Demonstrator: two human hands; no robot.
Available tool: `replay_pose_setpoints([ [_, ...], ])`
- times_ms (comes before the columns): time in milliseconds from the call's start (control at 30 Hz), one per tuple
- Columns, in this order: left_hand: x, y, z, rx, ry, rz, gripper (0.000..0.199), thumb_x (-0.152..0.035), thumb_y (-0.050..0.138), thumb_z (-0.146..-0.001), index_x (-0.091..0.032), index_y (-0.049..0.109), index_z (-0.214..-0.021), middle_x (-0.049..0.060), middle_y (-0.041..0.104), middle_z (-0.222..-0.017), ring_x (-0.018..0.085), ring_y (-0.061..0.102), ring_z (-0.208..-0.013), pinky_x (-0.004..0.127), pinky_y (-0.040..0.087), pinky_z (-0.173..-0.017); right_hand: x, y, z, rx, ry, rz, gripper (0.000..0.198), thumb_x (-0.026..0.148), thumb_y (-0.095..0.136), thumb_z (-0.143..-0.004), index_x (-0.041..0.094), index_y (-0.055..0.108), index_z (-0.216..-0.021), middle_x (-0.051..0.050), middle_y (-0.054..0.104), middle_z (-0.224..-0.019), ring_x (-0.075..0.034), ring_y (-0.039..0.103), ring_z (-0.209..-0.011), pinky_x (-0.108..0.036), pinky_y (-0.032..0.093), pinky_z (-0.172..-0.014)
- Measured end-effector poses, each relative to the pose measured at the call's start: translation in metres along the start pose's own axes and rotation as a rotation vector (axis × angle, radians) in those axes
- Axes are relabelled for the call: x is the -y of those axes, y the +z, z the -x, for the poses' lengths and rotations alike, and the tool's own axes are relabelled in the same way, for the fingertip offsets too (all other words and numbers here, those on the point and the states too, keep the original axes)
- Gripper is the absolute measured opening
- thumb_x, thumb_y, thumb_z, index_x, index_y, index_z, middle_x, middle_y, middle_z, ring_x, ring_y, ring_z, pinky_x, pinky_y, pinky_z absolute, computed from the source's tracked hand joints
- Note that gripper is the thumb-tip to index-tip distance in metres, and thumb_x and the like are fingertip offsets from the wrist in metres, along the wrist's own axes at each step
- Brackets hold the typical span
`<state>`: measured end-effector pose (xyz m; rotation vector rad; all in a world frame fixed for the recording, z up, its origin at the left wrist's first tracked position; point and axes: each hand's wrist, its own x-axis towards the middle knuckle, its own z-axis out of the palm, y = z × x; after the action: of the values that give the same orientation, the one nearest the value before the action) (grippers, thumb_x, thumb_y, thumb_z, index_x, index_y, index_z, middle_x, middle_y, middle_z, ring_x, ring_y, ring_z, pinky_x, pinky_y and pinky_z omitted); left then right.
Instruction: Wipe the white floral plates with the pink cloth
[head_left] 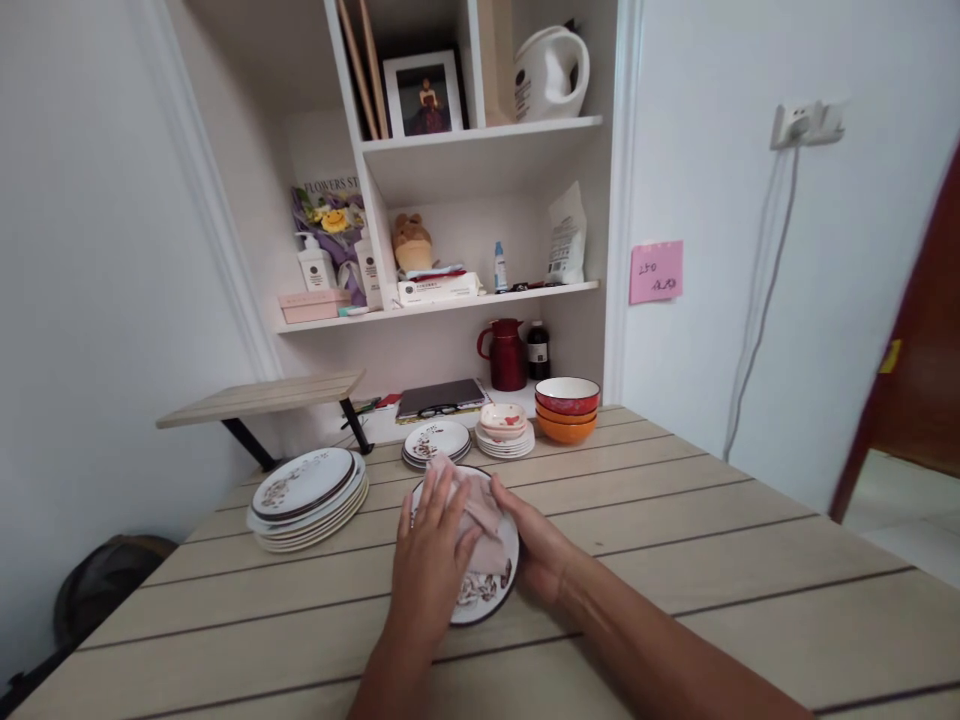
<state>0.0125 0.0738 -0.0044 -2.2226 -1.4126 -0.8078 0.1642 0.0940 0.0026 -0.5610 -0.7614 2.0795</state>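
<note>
A round white plate (487, 602) with a dark rim and brown floral print is at the near middle of the table. My right hand (534, 540) grips its right edge, thumb at the upper rim and fingers hidden beneath or behind. Over the plate's face lies a crumpled pale pink cloth (486, 528). My left hand (431, 545) rests flat on the cloth from the left, fingers stretched out and spread, pressing it against the plate. Just beyond are a short stack of similar small plates (437, 440) and several small white dishes (506, 445) topped by pink-patterned square bowls (503, 418).
On the left stands a tall stack of larger plates (304, 485), near a small raised shelf (262, 395). Red and orange bowls (567, 410) are stacked at the back right. Behind them are a dark red jug (508, 355), a dark bottle (538, 350) and a closed laptop (441, 397).
</note>
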Motion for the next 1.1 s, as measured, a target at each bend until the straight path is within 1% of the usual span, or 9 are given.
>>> replay_pose_setpoints([
  [167, 0.003, 0.002, 0.001, -0.092, -0.06, -0.056, 0.043, -0.024, 0.047, -0.09, -0.025, 0.049, -0.134, 0.007, 0.041, -0.146, 0.025, 0.031, -0.138, 0.052, 0.029, -0.111, 0.006, -0.008, -0.002, -0.029, -0.021, -0.02, 0.064, 0.061, 0.048, -0.084, 0.013, 0.058, -0.124, -0.014, 0.068, -0.116, -0.025, 0.065, -0.103, -0.042, 0.04, -0.101],
  [300, -0.003, 0.004, 0.002, -0.08, -0.046, -0.042, 0.041, -0.022, 0.044, -0.091, -0.022, 0.051, -0.131, 0.007, 0.04, -0.147, 0.025, 0.031, -0.139, 0.051, 0.032, -0.111, 0.013, -0.013, 0.0, -0.041, -0.002, -0.045, 0.069, 0.064, 0.046, -0.082, 0.011, 0.057, -0.125, -0.016, 0.066, -0.12, -0.028, 0.062, -0.11, -0.046, 0.039, -0.102],
  [400, -0.007, 0.006, 0.003, -0.064, -0.027, -0.036, 0.042, -0.021, 0.042, -0.091, -0.02, 0.05, -0.132, 0.007, 0.04, -0.147, 0.024, 0.031, -0.138, 0.05, 0.034, -0.11, 0.015, -0.013, 0.001, -0.076, -0.024, -0.065, 0.069, 0.064, 0.047, -0.082, 0.01, 0.057, -0.124, -0.016, 0.067, -0.116, -0.027, 0.061, -0.11, -0.043, 0.04, -0.101],
  [600, -0.017, 0.005, 0.001, 0.002, 0.106, -0.007, 0.045, -0.016, 0.039, -0.091, -0.022, 0.046, -0.136, 0.003, 0.037, -0.149, 0.022, 0.027, -0.14, 0.049, 0.032, -0.111, 0.016, -0.01, 0.003, -0.112, -0.057, -0.073, 0.063, 0.06, 0.05, -0.083, 0.01, 0.06, -0.119, -0.013, 0.073, -0.102, -0.024, 0.068, -0.094, -0.037, 0.044, -0.096],
  [700, -0.022, 0.003, 0.0, 0.067, 0.214, 0.023, 0.05, -0.013, 0.042, -0.089, -0.028, 0.044, -0.137, 0.0, 0.034, -0.15, 0.021, 0.025, -0.141, 0.049, 0.029, -0.113, 0.013, -0.008, 0.005, -0.1, 0.015, -0.08, 0.062, 0.061, 0.053, -0.081, 0.011, 0.061, -0.117, -0.013, 0.073, -0.099, -0.025, 0.069, -0.092, -0.038, 0.046, -0.093],
  [767, -0.022, 0.001, 0.0, 0.088, 0.232, 0.039, 0.052, -0.013, 0.045, -0.088, -0.031, 0.042, -0.137, -0.001, 0.034, -0.15, 0.021, 0.026, -0.141, 0.05, 0.027, -0.113, 0.01, -0.006, 0.005, -0.068, 0.077, -0.096, 0.063, 0.062, 0.054, -0.08, 0.011, 0.061, -0.117, -0.013, 0.073, -0.098, -0.026, 0.068, -0.094, -0.04, 0.046, -0.094],
  [867, -0.013, 0.0, 0.0, 0.053, 0.104, 0.002, 0.052, -0.016, 0.044, -0.089, -0.032, 0.04, -0.139, 0.0, 0.035, -0.15, 0.022, 0.028, -0.14, 0.055, 0.026, -0.112, 0.004, -0.002, 0.004, -0.047, 0.045, -0.09, 0.06, 0.058, 0.055, -0.082, 0.012, 0.059, -0.121, -0.012, 0.073, -0.102, -0.024, 0.068, -0.095, -0.039, 0.044, -0.097],
  [967, -0.001, 0.0, 0.0, -0.009, -0.071, -0.08, 0.045, -0.019, 0.039, -0.092, -0.029, 0.045, -0.135, 0.002, 0.037, -0.149, 0.025, 0.031, -0.138, 0.059, 0.029, -0.108, 0.001, -0.002, 0.002, -0.004, 0.006, -0.072, 0.061, 0.056, 0.052, -0.084, 0.011, 0.056, -0.125, -0.013, 0.069, -0.113, -0.024, 0.067, -0.098, -0.039, 0.042, -0.1],
  [1100, 0.005, 0.002, 0.001, -0.056, -0.077, -0.099, 0.038, -0.019, 0.04, -0.092, -0.026, 0.054, -0.127, 0.004, 0.044, -0.144, 0.025, 0.035, -0.136, 0.057, 0.033, -0.107, 0.009, -0.009, 0.0, -0.074, 0.004, -0.068, 0.068, 0.061, 0.05, -0.083, 0.009, 0.055, -0.127, -0.016, 0.069, -0.113, -0.027, 0.066, -0.1, -0.043, 0.041, -0.1],
])
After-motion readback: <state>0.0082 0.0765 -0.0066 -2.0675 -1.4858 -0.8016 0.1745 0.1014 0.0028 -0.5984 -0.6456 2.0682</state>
